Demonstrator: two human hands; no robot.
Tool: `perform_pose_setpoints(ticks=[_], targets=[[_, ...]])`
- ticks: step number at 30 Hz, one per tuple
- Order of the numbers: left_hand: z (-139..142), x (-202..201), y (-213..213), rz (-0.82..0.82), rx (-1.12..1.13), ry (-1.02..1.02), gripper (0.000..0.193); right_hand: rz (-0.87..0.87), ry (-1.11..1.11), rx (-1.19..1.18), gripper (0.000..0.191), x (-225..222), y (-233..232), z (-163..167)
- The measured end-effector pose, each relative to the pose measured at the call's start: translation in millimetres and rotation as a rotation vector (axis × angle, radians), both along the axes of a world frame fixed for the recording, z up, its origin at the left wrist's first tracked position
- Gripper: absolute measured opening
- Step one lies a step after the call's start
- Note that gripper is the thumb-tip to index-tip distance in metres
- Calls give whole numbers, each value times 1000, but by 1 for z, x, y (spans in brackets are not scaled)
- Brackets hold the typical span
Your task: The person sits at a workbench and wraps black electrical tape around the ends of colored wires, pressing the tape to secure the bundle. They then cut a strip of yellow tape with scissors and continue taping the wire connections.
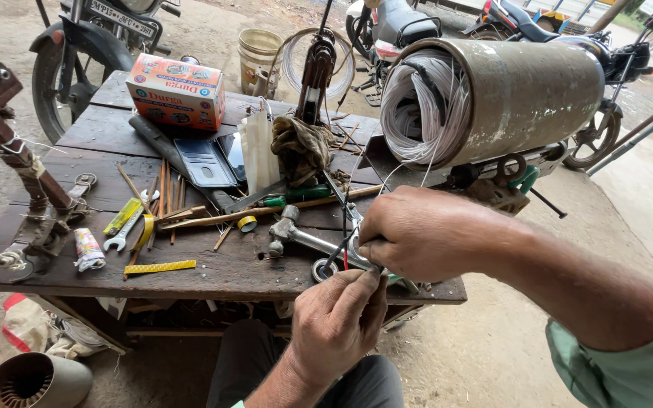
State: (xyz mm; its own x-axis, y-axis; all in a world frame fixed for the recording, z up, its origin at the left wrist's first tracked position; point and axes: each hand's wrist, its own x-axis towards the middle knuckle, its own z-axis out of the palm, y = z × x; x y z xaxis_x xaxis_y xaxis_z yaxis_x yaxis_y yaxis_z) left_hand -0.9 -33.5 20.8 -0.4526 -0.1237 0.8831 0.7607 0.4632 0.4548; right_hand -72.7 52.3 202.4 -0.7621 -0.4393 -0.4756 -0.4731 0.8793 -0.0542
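Observation:
My right hand is closed around the handles of a pair of pliers, whose dark jaws point up and left over the bench. Just below it, my left hand pinches a thin white wire near the pliers' handles. The wire runs up to a coil of white winding wire packed inside a large grey metal cylinder lying on its side at the bench's right end. A steel wrench lies on the wood directly left of my hands.
The dark wooden bench carries an orange-and-white cardboard box, a phone in a wallet case, a dirty rag, wooden sticks, yellow strips and a spanner. Motorcycles and a bucket stand behind. A finned metal part lies on the ground.

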Motion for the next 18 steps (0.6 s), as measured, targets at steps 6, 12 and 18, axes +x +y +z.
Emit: perform_pose_setpoints(ticks=[6, 12, 18], targets=[[-6, -13, 9, 56, -6, -51, 19, -70, 57, 18, 24, 0, -7, 0], [-6, -15, 12, -22, 115, -193, 16, -331, -187, -410, 26, -9, 19, -12], [4, -12, -14, -428, 304, -499, 13, -153, -20, -622, 24, 14, 77, -30]])
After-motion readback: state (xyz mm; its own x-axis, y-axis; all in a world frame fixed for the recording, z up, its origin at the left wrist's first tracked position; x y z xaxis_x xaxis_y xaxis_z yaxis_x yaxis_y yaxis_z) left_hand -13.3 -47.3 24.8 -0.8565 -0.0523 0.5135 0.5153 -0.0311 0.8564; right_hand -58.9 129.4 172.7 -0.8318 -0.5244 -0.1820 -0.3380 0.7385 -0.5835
